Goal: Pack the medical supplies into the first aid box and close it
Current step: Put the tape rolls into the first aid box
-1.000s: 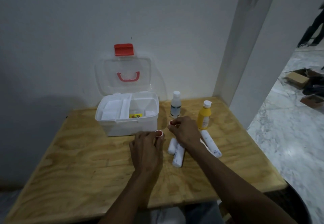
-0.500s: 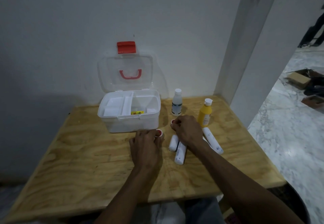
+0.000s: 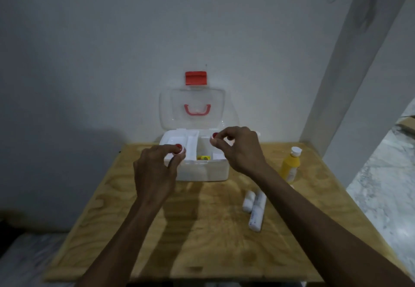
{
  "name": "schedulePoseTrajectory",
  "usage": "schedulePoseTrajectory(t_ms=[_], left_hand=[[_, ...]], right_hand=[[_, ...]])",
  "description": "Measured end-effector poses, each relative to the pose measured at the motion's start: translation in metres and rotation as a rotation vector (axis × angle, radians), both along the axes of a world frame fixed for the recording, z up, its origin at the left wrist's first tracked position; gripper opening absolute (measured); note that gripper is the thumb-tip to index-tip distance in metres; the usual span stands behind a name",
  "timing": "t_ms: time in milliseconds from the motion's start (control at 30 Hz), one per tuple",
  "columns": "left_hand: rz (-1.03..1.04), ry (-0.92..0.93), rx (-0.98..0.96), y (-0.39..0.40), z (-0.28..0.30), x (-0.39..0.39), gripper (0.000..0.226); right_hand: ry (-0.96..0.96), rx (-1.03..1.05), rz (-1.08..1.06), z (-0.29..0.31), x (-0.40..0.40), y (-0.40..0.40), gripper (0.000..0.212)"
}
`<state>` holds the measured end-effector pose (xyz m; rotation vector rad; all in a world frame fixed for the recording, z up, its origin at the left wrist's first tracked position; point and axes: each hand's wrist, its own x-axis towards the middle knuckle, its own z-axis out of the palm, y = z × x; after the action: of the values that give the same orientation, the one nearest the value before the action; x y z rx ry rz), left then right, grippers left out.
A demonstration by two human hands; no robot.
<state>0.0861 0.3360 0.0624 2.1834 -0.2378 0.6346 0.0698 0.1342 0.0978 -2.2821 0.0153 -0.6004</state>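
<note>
A pale plywood tabletop (image 3: 202, 237) with visible grain stands against a white wall. At its back edge sits a white first aid box (image 3: 202, 172), lid open and upright against the wall. To the right of the box, a yellow bottle (image 3: 290, 166) with a white cap stands upright. Nearer the front, right of centre, two white rolls (image 3: 256, 212) lie side by side, touching, the right one longer

Both forearms (image 3: 314, 208) are bare, with no sleeves visible.
</note>
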Motion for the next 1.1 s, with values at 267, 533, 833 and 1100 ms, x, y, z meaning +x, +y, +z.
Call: schedulePoseTrajectory(t_ms=[267,533,833,1100], left_hand=[[0.006,0.058,0.126,0.020,0.011,0.077,0.020],[0.031,0.151,0.299,0.014,-0.001,0.113,0.020],[0.062,0.264,0.286,0.010,-0.004,0.127,0.024],[0.002,0.407,0.250,0.015,-0.001,0.132,0.028]], right_hand=[[0.068,-0.079,0.067,-0.006,0.087,0.047,0.018],[0.150,-0.221,0.081,-0.028,0.130,0.065,0.020],[0.195,-0.400,0.054,-0.035,0.138,0.068,0.026],[0.203,-0.388,0.037,-0.037,0.138,0.067,0.026]])
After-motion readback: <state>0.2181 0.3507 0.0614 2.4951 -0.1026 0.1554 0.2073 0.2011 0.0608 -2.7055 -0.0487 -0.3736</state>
